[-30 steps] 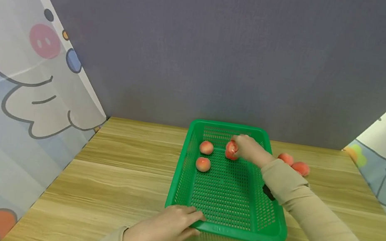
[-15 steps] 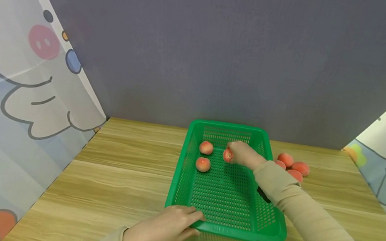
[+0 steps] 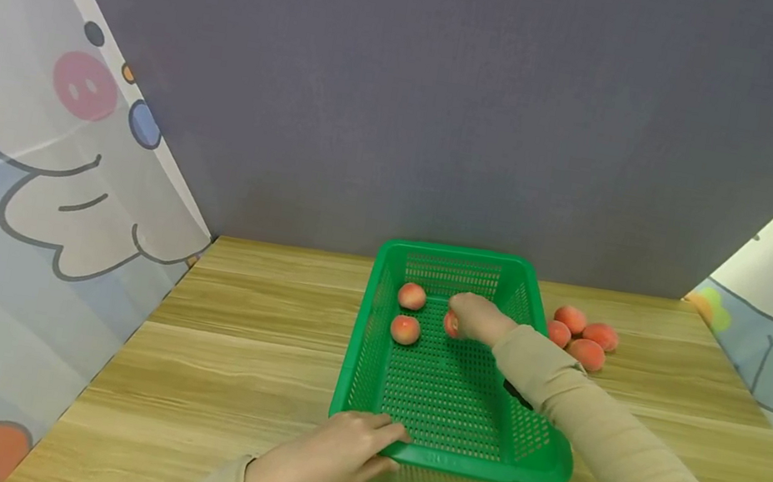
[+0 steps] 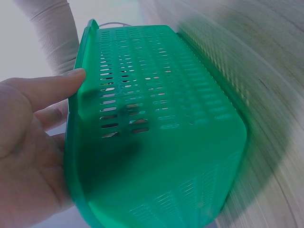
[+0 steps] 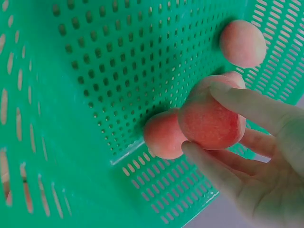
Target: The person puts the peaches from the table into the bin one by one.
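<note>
Pinching a peach [image 5: 211, 116], your right hand [image 3: 480, 321] hangs inside the green basket [image 3: 436, 405], arm [image 3: 615, 429] over its side, left hand [image 3: 338, 448] gripping its near rim [image 3: 457, 463].

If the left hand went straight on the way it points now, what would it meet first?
Most likely the near rim of the green perforated basket, which the left hand holds, though any gap between them is hard to judge.
</note>
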